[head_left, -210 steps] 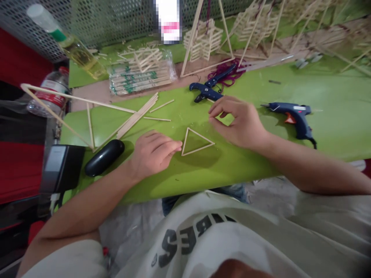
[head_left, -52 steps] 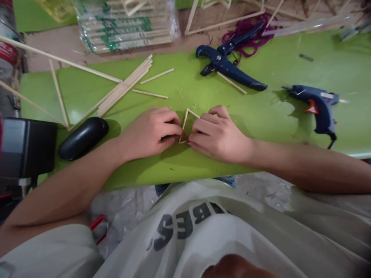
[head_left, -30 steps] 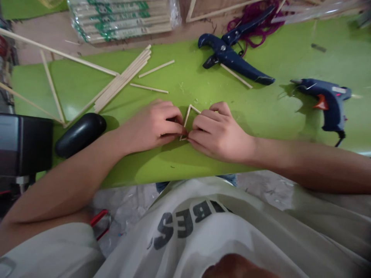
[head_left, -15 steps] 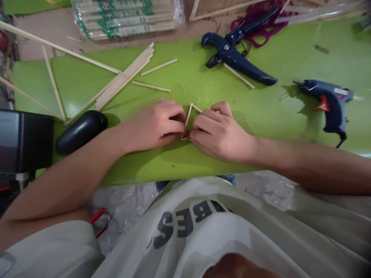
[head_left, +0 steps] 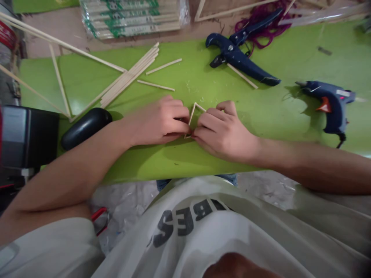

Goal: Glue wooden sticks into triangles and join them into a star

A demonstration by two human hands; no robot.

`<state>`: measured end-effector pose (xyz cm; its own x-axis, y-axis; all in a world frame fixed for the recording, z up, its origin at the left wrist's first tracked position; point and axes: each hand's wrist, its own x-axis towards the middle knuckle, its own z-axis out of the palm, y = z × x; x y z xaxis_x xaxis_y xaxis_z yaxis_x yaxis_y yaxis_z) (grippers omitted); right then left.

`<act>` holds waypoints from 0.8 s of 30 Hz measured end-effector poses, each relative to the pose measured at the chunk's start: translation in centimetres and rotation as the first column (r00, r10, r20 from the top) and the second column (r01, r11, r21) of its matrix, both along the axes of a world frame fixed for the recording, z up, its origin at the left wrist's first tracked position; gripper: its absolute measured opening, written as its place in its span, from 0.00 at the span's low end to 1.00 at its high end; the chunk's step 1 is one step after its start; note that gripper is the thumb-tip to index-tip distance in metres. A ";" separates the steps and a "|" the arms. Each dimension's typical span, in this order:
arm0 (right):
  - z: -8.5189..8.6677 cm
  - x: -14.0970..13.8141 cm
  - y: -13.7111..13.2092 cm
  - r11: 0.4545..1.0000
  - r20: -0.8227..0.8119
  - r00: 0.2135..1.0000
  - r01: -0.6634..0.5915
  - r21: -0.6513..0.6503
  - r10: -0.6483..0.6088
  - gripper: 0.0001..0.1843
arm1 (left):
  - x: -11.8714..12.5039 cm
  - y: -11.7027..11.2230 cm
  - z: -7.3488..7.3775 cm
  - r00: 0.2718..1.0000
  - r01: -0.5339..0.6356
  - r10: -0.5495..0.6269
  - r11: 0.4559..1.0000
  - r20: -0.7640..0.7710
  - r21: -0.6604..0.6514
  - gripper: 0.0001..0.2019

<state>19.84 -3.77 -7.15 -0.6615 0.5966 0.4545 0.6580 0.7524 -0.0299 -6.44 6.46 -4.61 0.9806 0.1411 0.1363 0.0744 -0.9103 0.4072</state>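
Between my hands, low over the green table, is a small frame of thin wooden sticks [head_left: 192, 114] joined at a pointed corner. My left hand [head_left: 167, 120] is closed at its left side, with thumb and fingertips pinched near the lower corner. My right hand [head_left: 225, 129] grips it from the right, fingers curled over the right-hand stick. The two hands' fingertips almost meet at the lower corner, and much of the frame is hidden behind them. Beyond my left hand lie two short cut sticks [head_left: 156, 85].
A bundle of sticks [head_left: 130, 75] and a black oval case [head_left: 86, 128] lie left. Blue cutters [head_left: 243, 58] rest on a stick near purple cord [head_left: 262, 36]. A blue glue gun [head_left: 330, 94] lies right. Packaged sticks [head_left: 133, 19] sit beyond the green table [head_left: 156, 166].
The whole view has shifted slightly, so things on the table appear a little further right. Both hands keep hold of the stick frame, with hardly any change in their grip.
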 end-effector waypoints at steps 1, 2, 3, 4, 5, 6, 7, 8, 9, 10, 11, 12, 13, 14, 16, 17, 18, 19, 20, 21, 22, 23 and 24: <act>0.0 0.0 0.0 1.000 0.000 1.000 -0.005 0.005 0.005 0.17 | 0.0 0.1 0.1 1.000 0.010 -0.010 1.000 -0.008 0.000 0.12; 0.0 0.1 0.1 1.000 0.000 1.000 -0.010 0.001 0.010 0.17 | 0.1 0.1 0.2 1.000 0.021 -0.021 1.000 -0.012 0.002 0.12; 0.0 0.1 0.1 1.000 -0.001 1.000 -0.013 -0.014 0.013 0.17 | 0.2 0.1 0.3 0.999 0.031 -0.031 1.000 -0.013 0.002 0.13; 0.0 0.2 0.1 0.999 -0.001 1.000 -0.015 -0.041 0.015 0.17 | 0.2 0.2 0.4 0.999 0.038 -0.038 0.999 -0.010 0.000 0.14; 0.0 0.2 0.1 0.997 -0.002 1.000 -0.015 -0.074 0.015 0.17 | 0.3 0.2 0.6 0.999 0.042 -0.042 0.999 -0.008 -0.002 0.14; 0.0 0.2 0.1 0.994 -0.003 1.000 -0.013 -0.107 0.013 0.17 | 0.4 0.2 0.7 0.999 0.045 -0.045 0.999 -0.012 -0.004 0.14; 0.0 0.3 0.0 0.991 -0.004 1.000 -0.010 -0.133 0.010 0.17 | 0.4 0.2 0.7 0.999 0.047 -0.048 0.999 -0.008 -0.007 0.14; -0.1 0.3 0.0 0.989 -0.006 1.000 -0.007 -0.148 0.006 0.17 | 0.4 0.2 0.8 0.999 0.049 -0.049 0.999 -0.004 -0.010 0.14; -0.1 0.3 0.0 0.989 -0.007 1.000 -0.005 -0.148 0.004 0.17 | 0.4 0.2 0.8 0.999 0.048 -0.048 0.999 -0.003 -0.014 0.14; -0.1 0.3 0.0 0.991 -0.007 1.000 -0.005 -0.134 0.004 0.17 | 0.4 0.2 0.8 0.999 0.044 -0.044 0.999 -0.008 -0.019 0.15; -0.1 0.2 0.0 0.994 -0.006 1.000 -0.007 -0.113 0.006 0.17 | 0.4 0.2 0.8 0.999 0.036 -0.036 0.999 -0.015 -0.023 0.15; -0.1 0.2 0.0 0.996 -0.005 1.000 -0.010 -0.093 0.009 0.17 | 0.4 0.2 0.7 0.999 0.028 -0.028 0.999 -0.023 -0.027 0.15; -0.2 0.2 0.0 0.997 -0.003 1.000 -0.011 -0.081 0.010 0.17 | 0.3 0.2 0.7 0.999 0.018 -0.019 0.999 -0.029 -0.029 0.15; -0.2 0.2 0.0 0.997 -0.002 1.000 -0.009 -0.078 0.009 0.17 | 0.3 0.2 0.7 0.999 0.010 -0.011 1.000 -0.034 -0.029 0.14; -0.2 0.2 0.0 0.996 -0.002 1.000 -0.002 -0.087 0.002 0.17 | 0.3 0.1 0.6 0.999 -0.008 0.007 1.000 -0.034 -0.022 0.14; -0.2 0.3 -0.1 0.996 -0.003 1.000 0.000 -0.092 0.000 0.17 | 0.3 0.0 0.5 0.999 -0.017 0.017 1.000 -0.038 -0.015 0.14; -0.2 0.3 -0.1 0.995 -0.004 1.000 0.001 -0.098 -0.001 0.17 | 0.3 0.0 0.5 0.999 -0.027 0.026 1.000 -0.042 -0.007 0.14; -0.1 0.3 -0.1 0.994 -0.005 1.000 0.000 -0.106 0.000 0.17 | 0.3 -0.1 0.4 0.998 -0.036 0.036 0.999 -0.043 0.001 0.15; -0.1 0.3 -0.1 0.993 -0.007 1.000 -0.001 -0.121 0.000 0.16 | 0.3 -0.2 0.3 0.998 -0.043 0.043 0.999 -0.040 0.004 0.15; 0.0 0.3 -0.1 0.990 -0.009 1.000 -0.001 -0.141 0.000 0.16 | 0.3 -0.3 0.3 0.998 -0.048 0.048 0.999 -0.033 0.006 0.16; 0.0 0.4 -0.1 0.987 -0.011 1.000 -0.001 -0.163 0.000 0.16 | 0.3 -0.3 0.2 0.998 -0.052 0.052 0.999 -0.024 0.011 0.16; 0.1 0.4 -0.1 0.983 -0.013 1.000 -0.003 -0.181 0.000 0.16 | 0.3 -0.3 0.2 0.999 -0.049 0.050 0.999 -0.020 0.023 0.16; 0.2 0.4 -0.1 0.981 -0.015 1.000 -0.005 -0.194 0.002 0.16 | 0.3 -0.3 0.3 0.999 -0.039 0.040 0.998 -0.022 0.043 0.17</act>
<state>20.24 -3.82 -6.98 -0.6580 0.6720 0.3399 0.6536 0.7338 -0.1855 -6.18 6.12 -4.31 0.9773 0.1741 0.1210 0.1192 -0.9230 0.3658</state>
